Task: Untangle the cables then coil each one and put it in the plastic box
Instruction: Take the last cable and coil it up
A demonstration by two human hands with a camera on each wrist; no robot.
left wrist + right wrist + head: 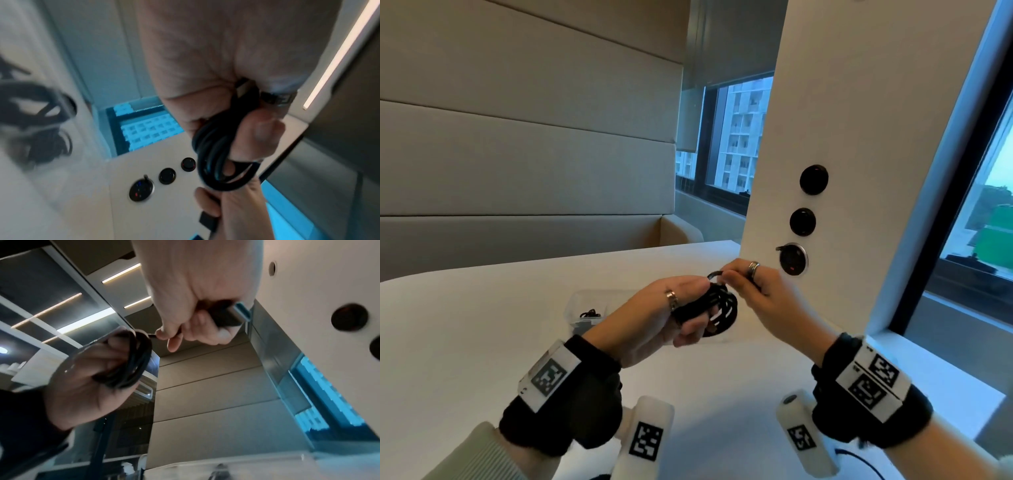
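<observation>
1. Fingers, left hand (664,315): curled round a bundle of black cable (717,308), several loops wound over them. Thumb presses the loops from the near side. A ring shows on one finger.

2. Fingers, right hand (751,286): pinched narrow on the cable's free end, just beside the bundle on its right. In the right wrist view a metal-tipped plug (236,316) sticks out of the curled fingers, and a short run of cable bridges from the pinch to the bundle.

3. Cable, location: held in the air above the table (482,342), between both hands, nearer the person than the plastic box (599,301).

4. Plastic box: clear, on the table beyond the left hand. Something dark lies inside it, possibly a cable already stowed; too small to tell.

5. Handling, judged: light, limp, smooth-jacketed. Loops are likely to spring open or slide off the fingers if the thumb lifts. The plug is the one stiff part and gives the surest hold for guiding the tail.

6. Where to take hold, judged: grip across all loops at one point of the bundle, the tail tucked in, before carrying it to the plastic box.

7. Step, judged: last turn of this coil is not yet closed.
</observation>
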